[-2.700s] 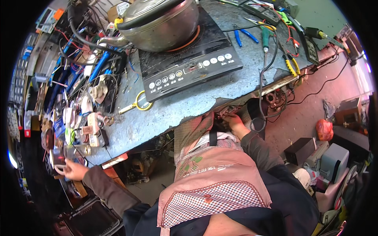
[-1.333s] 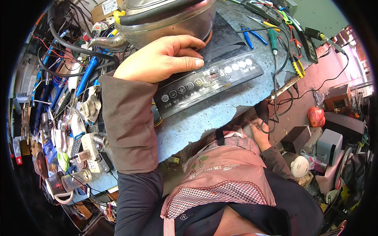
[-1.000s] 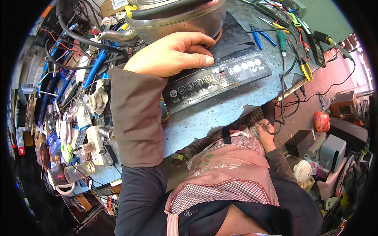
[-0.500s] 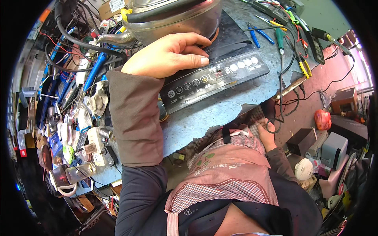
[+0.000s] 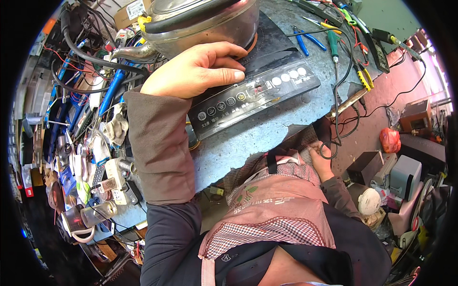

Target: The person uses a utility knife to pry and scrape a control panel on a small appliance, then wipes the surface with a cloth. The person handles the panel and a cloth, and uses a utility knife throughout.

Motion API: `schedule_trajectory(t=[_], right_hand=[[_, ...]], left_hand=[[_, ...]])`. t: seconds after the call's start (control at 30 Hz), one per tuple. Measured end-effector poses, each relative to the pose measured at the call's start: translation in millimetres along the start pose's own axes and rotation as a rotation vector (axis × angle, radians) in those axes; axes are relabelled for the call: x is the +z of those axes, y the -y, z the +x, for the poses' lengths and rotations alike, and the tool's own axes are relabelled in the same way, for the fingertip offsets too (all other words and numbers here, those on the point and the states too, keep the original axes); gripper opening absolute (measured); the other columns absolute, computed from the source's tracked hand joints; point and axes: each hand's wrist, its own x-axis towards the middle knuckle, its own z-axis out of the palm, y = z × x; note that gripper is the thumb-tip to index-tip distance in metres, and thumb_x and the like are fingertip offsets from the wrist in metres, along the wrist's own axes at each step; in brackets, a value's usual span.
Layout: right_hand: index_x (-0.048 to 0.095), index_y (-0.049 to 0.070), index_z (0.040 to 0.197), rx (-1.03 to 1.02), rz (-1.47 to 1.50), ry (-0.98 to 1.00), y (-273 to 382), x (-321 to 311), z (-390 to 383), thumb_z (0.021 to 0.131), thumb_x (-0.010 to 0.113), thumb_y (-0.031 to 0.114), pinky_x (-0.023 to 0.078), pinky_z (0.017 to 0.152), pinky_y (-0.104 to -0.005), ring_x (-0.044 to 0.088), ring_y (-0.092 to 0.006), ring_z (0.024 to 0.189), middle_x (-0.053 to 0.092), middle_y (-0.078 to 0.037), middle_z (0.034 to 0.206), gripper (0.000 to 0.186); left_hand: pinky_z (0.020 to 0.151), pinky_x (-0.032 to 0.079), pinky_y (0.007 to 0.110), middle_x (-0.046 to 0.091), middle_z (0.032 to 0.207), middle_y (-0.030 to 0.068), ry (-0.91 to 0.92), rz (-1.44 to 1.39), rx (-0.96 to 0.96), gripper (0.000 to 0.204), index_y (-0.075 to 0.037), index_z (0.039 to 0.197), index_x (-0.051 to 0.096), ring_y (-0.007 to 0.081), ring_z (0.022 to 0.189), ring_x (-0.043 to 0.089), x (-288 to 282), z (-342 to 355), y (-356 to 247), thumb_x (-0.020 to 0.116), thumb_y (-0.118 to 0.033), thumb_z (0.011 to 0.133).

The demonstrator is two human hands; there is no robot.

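Note:
My left hand (image 5: 198, 70) lies over the black induction cooker (image 5: 291, 78), palm down, its fingers apart and loosely bent, holding nothing. The thumb rests just above the row of printed symbols on the control panel. Right beside the fingertips, a large metal kettle (image 5: 205, 35) with a dark handle and a spout pointing left stands on the cooker. Down by my lap, my right hand (image 5: 321, 161) rests against the checked cloth over my leg. Its fingers are loosely bent, partly hidden, with no object visible in them. A black cable loop (image 5: 329, 157) hangs beside it.
Blue-handled pliers (image 5: 301, 44), a green-handled screwdriver (image 5: 333, 45) and yellow-handled pliers (image 5: 366, 78) lie on the bench's right side. Tools, wires, a cotton glove (image 5: 116, 126) and a glass jug (image 5: 76, 221) crowd the left. Boxes and a red bag (image 5: 390, 140) sit on the floor at right.
The bench and everything on it has shifted slightly left and up in the picture. Both hands keep the same places and poses relative to the cooker and my lap.

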Motion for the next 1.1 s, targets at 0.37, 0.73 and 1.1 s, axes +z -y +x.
schedule_trajectory(t=[0.37,0.73,1.1], right_hand=[[0.072,0.000,0.098,-0.031,-0.053,-0.009,4.6,-1.8,0.0,0.095,0.077,0.003,0.054,0.069,-0.0333,0.068,-0.0152,0.072,0.074,-0.008,0.080,0.006],[0.071,0.000,0.098,-0.011,-0.032,-0.003,6.2,-2.0,-0.6,0.095,0.077,0.003,0.053,0.069,-0.0339,0.065,-0.0154,0.072,0.071,-0.008,0.079,0.007],[0.073,0.000,0.098,-0.006,-0.019,-0.018,22.5,-0.8,-5.1,0.094,0.077,0.004,0.055,0.072,-0.0358,0.069,-0.0177,0.077,0.072,-0.008,0.082,0.007]], left_hand=[[0.112,0.048,0.030,0.075,0.135,0.0123,-0.012,0.032,-0.012,0.055,0.000,0.158,0.055,0.0135,0.128,0.065,0.7,-0.7,-2.1,0.073,-0.014,0.108],[0.112,0.049,0.030,0.075,0.135,0.0125,0.008,0.035,-0.008,0.055,0.000,0.159,0.053,0.0134,0.128,0.065,-2.1,1.4,0.2,0.073,-0.014,0.109],[0.110,0.051,0.030,0.074,0.131,0.0153,-0.003,-0.033,-0.015,0.056,0.003,0.155,0.056,0.0163,0.125,0.067,1.0,-0.5,-4.5,0.077,-0.013,0.105]])
